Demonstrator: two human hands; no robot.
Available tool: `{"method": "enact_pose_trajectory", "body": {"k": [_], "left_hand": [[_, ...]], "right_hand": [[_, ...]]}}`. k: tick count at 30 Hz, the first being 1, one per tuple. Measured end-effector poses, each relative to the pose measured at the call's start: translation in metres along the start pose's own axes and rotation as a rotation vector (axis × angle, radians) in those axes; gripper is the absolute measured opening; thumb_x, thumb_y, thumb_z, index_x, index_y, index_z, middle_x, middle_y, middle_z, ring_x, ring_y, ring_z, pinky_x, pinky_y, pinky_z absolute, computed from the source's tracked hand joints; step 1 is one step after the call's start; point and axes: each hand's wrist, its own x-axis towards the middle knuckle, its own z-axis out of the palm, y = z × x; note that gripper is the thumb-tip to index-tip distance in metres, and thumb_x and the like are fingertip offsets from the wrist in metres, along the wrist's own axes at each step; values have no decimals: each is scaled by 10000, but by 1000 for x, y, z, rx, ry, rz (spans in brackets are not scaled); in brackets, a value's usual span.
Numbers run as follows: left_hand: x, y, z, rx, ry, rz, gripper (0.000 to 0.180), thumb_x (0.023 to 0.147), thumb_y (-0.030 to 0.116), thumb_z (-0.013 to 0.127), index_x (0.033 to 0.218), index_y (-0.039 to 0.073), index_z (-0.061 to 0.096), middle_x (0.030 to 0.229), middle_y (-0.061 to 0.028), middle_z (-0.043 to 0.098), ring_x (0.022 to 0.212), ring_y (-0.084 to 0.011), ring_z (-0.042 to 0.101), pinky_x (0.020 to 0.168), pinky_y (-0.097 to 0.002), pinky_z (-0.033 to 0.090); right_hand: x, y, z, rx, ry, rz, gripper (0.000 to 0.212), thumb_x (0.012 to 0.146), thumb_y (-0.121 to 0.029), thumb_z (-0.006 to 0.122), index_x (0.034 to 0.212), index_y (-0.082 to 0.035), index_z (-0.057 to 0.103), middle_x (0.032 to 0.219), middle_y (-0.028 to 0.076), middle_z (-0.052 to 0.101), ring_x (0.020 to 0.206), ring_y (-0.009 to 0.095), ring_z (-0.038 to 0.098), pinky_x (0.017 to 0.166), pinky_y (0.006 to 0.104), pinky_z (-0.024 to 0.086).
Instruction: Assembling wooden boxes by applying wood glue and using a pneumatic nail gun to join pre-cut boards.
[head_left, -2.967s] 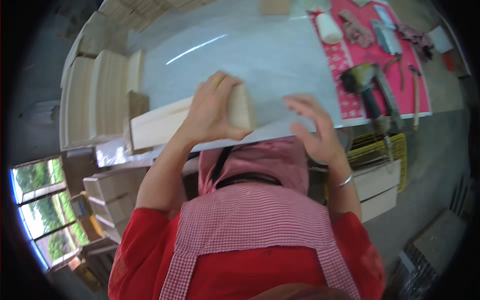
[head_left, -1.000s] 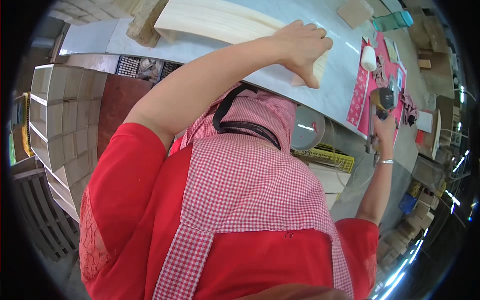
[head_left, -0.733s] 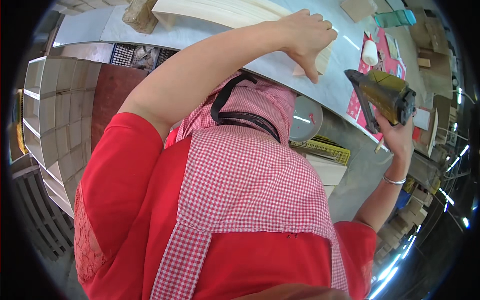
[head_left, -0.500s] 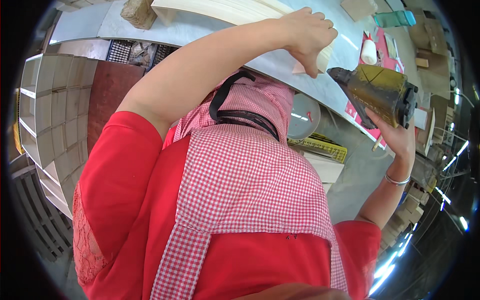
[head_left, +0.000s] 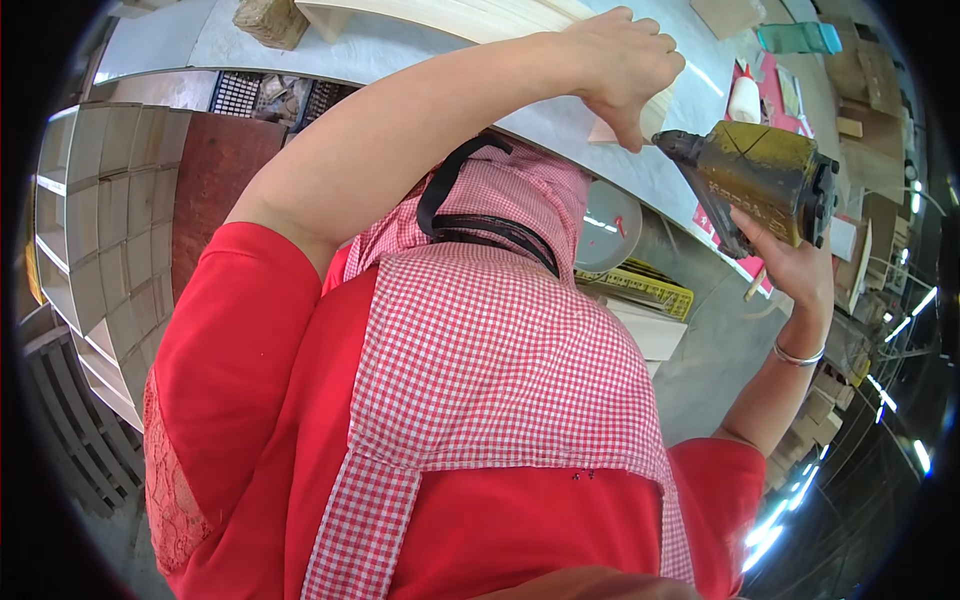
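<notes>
Pale wooden boards lie along the far side of the grey worktable. My left hand is closed over their right end, thumb pointing down beside the end face; part of the wood is hidden under it. In my right hand is a worn yellow-and-black nail gun, with my fingers wrapped round its grip. The gun lies tilted, its dark nose pointing left at the end of the boards, close to my left thumb. Whether the nose touches the wood I cannot tell.
Right of the boards are a white glue bottle and a teal bottle. A brown block sits at the far left. Below the table are a grey round stool and a yellow crate. Stacked wooden compartments stand left.
The nail gun's nose has come slightly closer to my left hand and the board end. My left hand keeps its hold, and the whole view has shifted a little.
</notes>
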Motion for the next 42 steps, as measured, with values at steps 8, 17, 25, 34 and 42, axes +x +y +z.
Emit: {"method": "enact_pose_trajectory", "body": {"k": [8,17,25,34,42], "left_hand": [[4,-5,34,129,139,-38,758,615,520,834,1137,11,626,1154,-130,634,1154,-272,554,957,-415,420],[-6,2,28,165,98,-148,812,602,615,788,1101,-4,624,1099,-144,659,1119,-261,579,972,-438,402],[-3,-1,25,140,58,-149,828,595,638,796,1088,-5,629,1084,-151,675,1100,-273,600,988,-444,399],[-7,0,29,130,84,-140,820,584,616,821,1076,-11,631,1055,-153,682,1084,-280,608,980,-446,410],[-6,-7,29,132,100,-66,849,663,692,750,1109,-20,627,1072,-162,678,1108,-302,601,1005,-495,397]], "right_hand": [[8,-14,-2,-102,-23,61,388,835,-54,784,1184,37,642,1106,94,714,975,167,669,864,322,537],[41,4,-13,-65,55,-55,381,854,-99,776,1185,39,646,1090,88,720,958,147,669,819,304,540],[55,-1,-16,-12,55,-1,360,857,-110,775,1169,30,663,1089,73,723,946,135,667,806,296,540],[61,1,-16,-39,76,23,293,859,-254,791,998,-6,720,841,32,693,706,85,609,614,255,481],[57,18,-13,-66,163,187,317,832,-346,805,810,-49,698,568,-45,511,477,44,442,443,243,326]]}}
